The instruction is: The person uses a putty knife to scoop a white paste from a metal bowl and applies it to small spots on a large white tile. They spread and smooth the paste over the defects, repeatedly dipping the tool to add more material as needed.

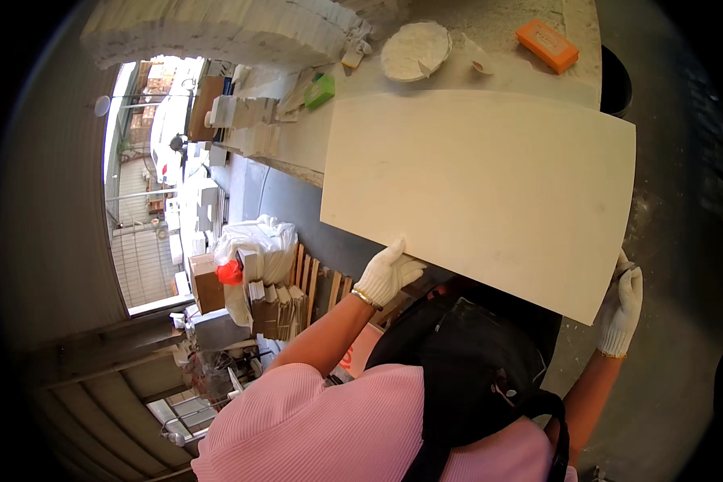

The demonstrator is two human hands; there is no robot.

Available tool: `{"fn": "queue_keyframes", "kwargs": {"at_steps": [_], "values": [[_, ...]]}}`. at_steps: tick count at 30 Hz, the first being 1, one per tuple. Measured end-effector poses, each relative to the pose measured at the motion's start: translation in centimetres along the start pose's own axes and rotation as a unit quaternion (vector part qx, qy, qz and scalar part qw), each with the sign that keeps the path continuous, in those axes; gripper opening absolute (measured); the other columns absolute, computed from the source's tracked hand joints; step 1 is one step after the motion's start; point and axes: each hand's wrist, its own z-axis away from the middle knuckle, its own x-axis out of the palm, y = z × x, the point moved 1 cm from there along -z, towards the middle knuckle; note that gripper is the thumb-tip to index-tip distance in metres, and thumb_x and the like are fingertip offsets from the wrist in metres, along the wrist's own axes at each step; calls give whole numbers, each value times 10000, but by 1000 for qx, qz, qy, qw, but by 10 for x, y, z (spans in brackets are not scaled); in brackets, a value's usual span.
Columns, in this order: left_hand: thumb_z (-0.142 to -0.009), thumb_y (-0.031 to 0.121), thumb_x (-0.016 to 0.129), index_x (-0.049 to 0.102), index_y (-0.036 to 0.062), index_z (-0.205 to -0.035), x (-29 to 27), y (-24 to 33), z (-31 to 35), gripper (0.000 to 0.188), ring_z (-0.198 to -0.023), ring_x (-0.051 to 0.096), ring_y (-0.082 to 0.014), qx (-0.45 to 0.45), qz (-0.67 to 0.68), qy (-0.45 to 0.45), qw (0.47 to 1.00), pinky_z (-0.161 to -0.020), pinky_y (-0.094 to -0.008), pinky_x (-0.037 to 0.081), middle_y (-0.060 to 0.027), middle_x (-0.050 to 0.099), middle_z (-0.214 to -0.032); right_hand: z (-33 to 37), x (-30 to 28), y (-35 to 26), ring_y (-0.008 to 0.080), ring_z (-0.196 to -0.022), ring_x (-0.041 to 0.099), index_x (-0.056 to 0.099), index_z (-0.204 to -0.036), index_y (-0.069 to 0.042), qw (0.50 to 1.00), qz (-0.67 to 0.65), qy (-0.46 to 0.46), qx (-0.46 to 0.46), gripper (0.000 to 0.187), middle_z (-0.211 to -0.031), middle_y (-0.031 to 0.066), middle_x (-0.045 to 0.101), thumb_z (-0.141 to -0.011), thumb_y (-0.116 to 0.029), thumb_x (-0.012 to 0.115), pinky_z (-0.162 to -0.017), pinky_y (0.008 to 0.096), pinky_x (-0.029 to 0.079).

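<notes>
Below frame centre, the gloved left hand (pixel 387 275) grasps the lower edge of a cream rectangular board (pixel 482 185); at right, the gloved right hand (pixel 622 312) grips its side.

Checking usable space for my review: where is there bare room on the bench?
The bench looks dusty but bare beyond the small scrap, between the white dish and orange box. The white board hides the near part; the left is crowded with the green block and pale stacks.
</notes>
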Motion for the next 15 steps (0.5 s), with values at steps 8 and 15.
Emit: {"fn": "queue_keyframes", "kwargs": {"at_steps": [8, 15], "values": [[-1030, 531, 519, 431, 16, -1499, 42, -28, 18, 702, -1367, 482, -346, -9, 20, 48, 999, -1122, -479, 377, -209, 506, -1493, -18, -73, 21, 185, -1142, 637, 561, -1136, -61, 995, -68, 37, 70, 230, -1394, 157, 602, -1047, -270, 593, -809, 275, 510], [-1039, 583, 458, 436, 36, -1502, 135, -76, 18, 717, -1358, 495, -301, 36, 52, 75, 995, -1120, -435, 375, -162, 517, -1500, -23, -132, -13, 145, -1032, 637, 567, -1045, -72, 985, 4, 37, 170, 187, -1356, 123, 626, -1056, -258, 581, -809, 271, 506]]}}
